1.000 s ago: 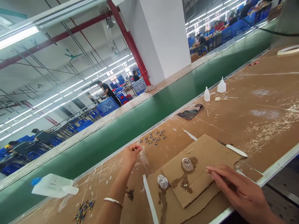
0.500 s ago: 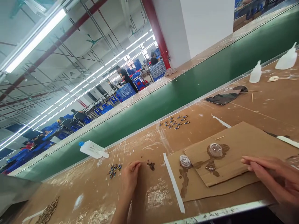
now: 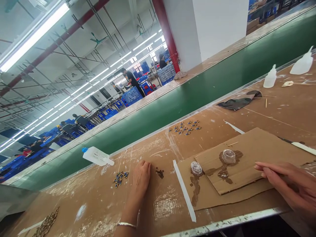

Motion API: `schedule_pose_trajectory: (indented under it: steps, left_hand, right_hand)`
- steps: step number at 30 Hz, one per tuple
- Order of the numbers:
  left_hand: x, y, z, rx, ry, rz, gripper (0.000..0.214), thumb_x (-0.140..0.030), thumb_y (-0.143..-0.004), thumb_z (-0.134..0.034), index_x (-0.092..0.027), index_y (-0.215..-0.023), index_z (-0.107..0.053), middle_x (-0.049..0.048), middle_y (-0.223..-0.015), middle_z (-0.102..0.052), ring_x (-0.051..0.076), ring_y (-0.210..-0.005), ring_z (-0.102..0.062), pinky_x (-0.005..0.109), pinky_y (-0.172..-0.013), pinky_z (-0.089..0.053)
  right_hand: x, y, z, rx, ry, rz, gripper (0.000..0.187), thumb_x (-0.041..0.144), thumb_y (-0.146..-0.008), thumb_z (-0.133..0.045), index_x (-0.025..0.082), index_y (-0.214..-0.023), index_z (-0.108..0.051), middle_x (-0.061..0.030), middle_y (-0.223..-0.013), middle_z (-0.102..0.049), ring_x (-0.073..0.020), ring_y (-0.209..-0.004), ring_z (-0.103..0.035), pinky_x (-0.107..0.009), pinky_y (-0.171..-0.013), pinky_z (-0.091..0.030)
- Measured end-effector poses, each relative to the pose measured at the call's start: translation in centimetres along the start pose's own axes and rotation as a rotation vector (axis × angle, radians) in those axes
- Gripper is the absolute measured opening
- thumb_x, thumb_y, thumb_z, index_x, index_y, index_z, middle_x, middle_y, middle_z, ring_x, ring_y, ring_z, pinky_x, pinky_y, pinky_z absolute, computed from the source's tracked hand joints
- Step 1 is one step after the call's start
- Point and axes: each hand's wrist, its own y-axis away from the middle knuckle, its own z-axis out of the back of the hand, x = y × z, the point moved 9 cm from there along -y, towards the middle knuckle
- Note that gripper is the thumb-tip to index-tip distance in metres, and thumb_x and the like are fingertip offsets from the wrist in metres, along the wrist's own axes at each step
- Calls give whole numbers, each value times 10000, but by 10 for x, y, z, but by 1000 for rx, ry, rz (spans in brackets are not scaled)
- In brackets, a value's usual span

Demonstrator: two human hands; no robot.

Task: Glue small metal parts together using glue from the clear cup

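on a brown workbench [image 3: 283,112], left hand [image 3: 142,176] rests loosely curled beside dark parts [image 3: 160,172]; right hand [image 3: 288,186] flat on cardboard [image 3: 256,148].

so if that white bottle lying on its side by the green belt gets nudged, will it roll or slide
The white bottle lies on its side and looks flat-sided, so it would probably slide, not roll. It looks like thin plastic, likely light. The table looks rough with residue, which may drag on it.

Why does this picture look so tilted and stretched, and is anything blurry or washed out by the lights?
Head view: the bench and green belt run steeply slanted, and straight edges bow toward the corners, as with a wide lens. The ceiling tube light is blown out white. The right hand at the frame edge looks stretched and soft; the left hand and the small dark parts beside it are fairly sharp.
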Motion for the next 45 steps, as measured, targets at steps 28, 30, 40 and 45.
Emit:
schedule_pose_trajectory:
  steps: [28, 30, 40, 45]
  left_hand:
    - [-8, 35, -2, -54, 34, -3, 253, -283, -835, -450, -220, -724, -669, 51, -796, -644, 188, -749, -590, 310, -713, -429]
    - [-9, 34, -3, -50, 21, -8, 251, -258, -823, -449, -207, -687, -653, 61, -775, -629, 195, -740, -580, 322, -721, -423]
    - [-45, 85, -6, 19, 211, -25, 306, -411, -853, -451, -242, -750, -684, 34, -759, -682, 178, -721, -629, 289, -664, -474]
    - [-61, 108, -5, -65, 195, -98, 264, -403, -869, -474, -262, -833, -693, 41, -810, -686, 191, -770, -623, 328, -730, -471]
  right_hand:
    - [33, -7, 7, 25, 75, 151, 209, 373, -902, -464, 248, -916, -631, 22, -834, -685, -100, -732, -649, -200, -683, -506]
    - [32, -7, 7, 27, 64, 154, 210, 366, -902, -462, 241, -903, -631, 19, -833, -685, -99, -728, -649, -199, -671, -505]
    - [27, -5, 5, 44, 35, 135, 149, 283, -887, -506, 226, -937, -634, 12, -858, -681, -92, -731, -654, -181, -651, -494]
    - [28, -6, 5, 49, 18, 147, 141, 263, -882, -516, 218, -933, -640, 7, -839, -686, -94, -714, -655, -183, -655, -496]
